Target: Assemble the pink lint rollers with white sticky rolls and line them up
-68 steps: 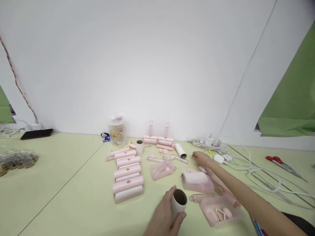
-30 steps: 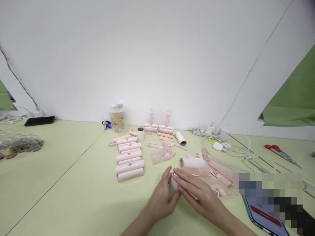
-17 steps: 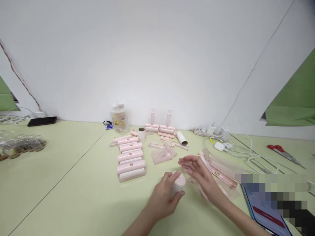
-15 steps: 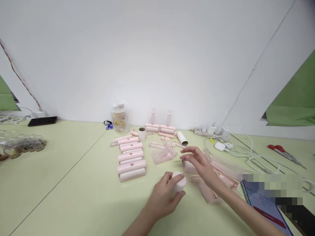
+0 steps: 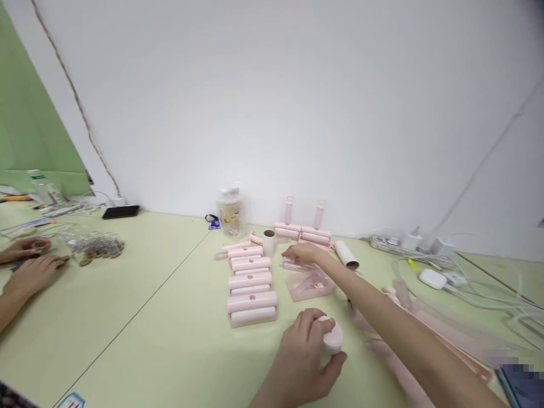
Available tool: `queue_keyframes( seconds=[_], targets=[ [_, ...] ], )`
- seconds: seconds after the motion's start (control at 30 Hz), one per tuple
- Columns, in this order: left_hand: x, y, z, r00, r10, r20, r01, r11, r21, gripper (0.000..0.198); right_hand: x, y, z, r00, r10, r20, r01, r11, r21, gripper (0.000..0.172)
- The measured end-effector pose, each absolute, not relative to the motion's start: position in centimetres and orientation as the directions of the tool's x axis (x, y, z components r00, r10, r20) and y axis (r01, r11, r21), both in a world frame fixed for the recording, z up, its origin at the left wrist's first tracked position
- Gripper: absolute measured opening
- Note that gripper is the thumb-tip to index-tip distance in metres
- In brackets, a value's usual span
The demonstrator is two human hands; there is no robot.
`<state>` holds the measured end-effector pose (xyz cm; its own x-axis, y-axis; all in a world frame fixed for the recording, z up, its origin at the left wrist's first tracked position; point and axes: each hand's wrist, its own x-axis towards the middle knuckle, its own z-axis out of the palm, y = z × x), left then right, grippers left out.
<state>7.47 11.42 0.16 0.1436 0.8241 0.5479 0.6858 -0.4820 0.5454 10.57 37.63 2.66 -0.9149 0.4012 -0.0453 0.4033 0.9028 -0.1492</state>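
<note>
My left hand (image 5: 304,360) is wrapped round a white lint roller refill with a pale pink end cap (image 5: 334,337), held tilted above the table. Stretched across the table, my right hand (image 5: 301,253) has its fingers apart, over a clear-and-pink handle (image 5: 296,265); whether they touch it is hidden. Below that hand lies a translucent pink bag (image 5: 310,285) with small parts inside. Several pink lint rollers (image 5: 252,309) are lined up left of my hands. A bare cardboard-cored roll (image 5: 268,243) stands upright behind them, and another white roll (image 5: 346,254) lies to the right.
Two pink rollers with upright handles (image 5: 315,233) stand by the wall, near a bagged cup (image 5: 232,214). White cables and chargers (image 5: 433,277) spread at right. Pink packaging (image 5: 450,326) lies under my right forearm. At far left, another person's hands (image 5: 36,272) work beside clear-wrapped items (image 5: 97,246).
My right hand has moved from the roll at the right, away and leftward to the handles. My left hand still grips the refill. The view has turned left, bringing another person's hands in.
</note>
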Motion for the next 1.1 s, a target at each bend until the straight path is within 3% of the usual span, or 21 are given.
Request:
queue_keyframes(
  seconds=[0.13,0.37,0.57,0.7,0.8,0.9,1.0,1.1],
  targets=[
    [7.6,11.3,0.2,0.124,0.853,0.507,0.654,-0.455,0.605,0.041,11.6,38.0,2.5,-0.914,0.396,-0.093,0.407,0.89,-0.204,0.023],
    [7.7,11.2,0.0,0.198,0.838,0.509,0.679,-0.492,0.545,0.043,11.7,36.8,1.6,-0.913,0.405,-0.054,0.397,0.85,-0.347,0.024],
    [7.8,11.3,-0.1,0.219,0.828,0.516,0.702,-0.5,0.506,0.045,10.5,35.2,1.3,-0.82,0.569,0.058,0.479,0.739,-0.474,0.024],
    [7.6,11.2,-0.2,0.24,0.838,0.49,0.661,-0.51,0.55,0.043,12.1,33.1,2.6,-0.709,0.678,0.194,0.462,0.655,-0.598,0.022],
    [7.7,11.5,-0.4,0.091,0.875,0.475,0.465,-0.459,0.757,0.038,15.6,30.0,3.6,-0.602,0.745,0.286,0.407,0.595,-0.693,0.018],
    [8.2,12.2,-0.6,-0.168,0.969,0.183,-0.005,-0.187,0.982,0.037,19.8,25.7,3.8,-0.498,0.797,0.341,0.354,0.546,-0.759,0.012],
    [8.9,12.7,-0.7,-0.195,0.974,-0.114,-0.427,0.02,0.904,0.04,23.1,21.1,3.1,-0.431,0.826,0.363,0.313,0.514,-0.799,0.013],
    [9.2,12.7,-0.5,-0.134,0.953,-0.272,-0.645,0.125,0.754,0.032,24.7,17.5,2.0,-0.41,0.806,0.427,0.279,0.556,-0.783,0.021]
  ],
)
